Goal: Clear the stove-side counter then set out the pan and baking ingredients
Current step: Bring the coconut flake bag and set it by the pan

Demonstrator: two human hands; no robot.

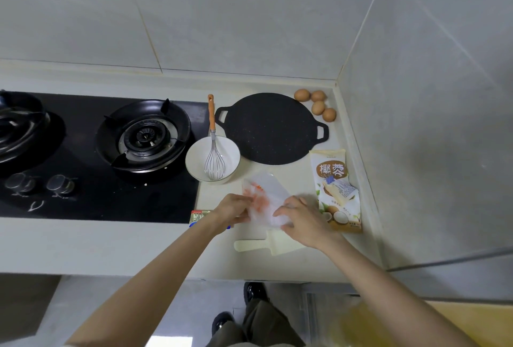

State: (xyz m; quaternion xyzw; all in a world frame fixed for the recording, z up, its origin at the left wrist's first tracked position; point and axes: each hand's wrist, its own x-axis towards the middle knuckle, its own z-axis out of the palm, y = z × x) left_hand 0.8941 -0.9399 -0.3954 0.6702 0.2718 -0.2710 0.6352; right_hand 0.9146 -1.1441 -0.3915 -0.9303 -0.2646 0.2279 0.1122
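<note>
Starting wide: the hob [97,152] fills the left, and the bench [249,266] runs from its right edge into the corner. Biggest on that bench is the black pan [270,128], lying flat near the back wall, so that part is already set out. Just right of it and nearer you lies the coconut packet [333,171], clipped across the middle. Left of the pan sits the white bowl [194,163], hard against the hob's edge, with the whisk [214,158] in it, handle leaning back.

Now your hands: both are on the clear bag [266,194], in front of the bowl. Your left hand [233,212] has a closed grip, pinching the bag's left side. Your right hand [302,221] grips the right side, fingers curled onto the plastic. Something orange shows inside; what, I can't tell.

A pale spatula [255,244] lies by your right wrist, and a foil block [198,215] peeks out beside your left. Four eggs [317,106] huddle in the back corner.

My read: clearing is done and you're laying out ingredients, this bag being the one in hand. Next, set it down between bowl and packet, off the spatula.
</note>
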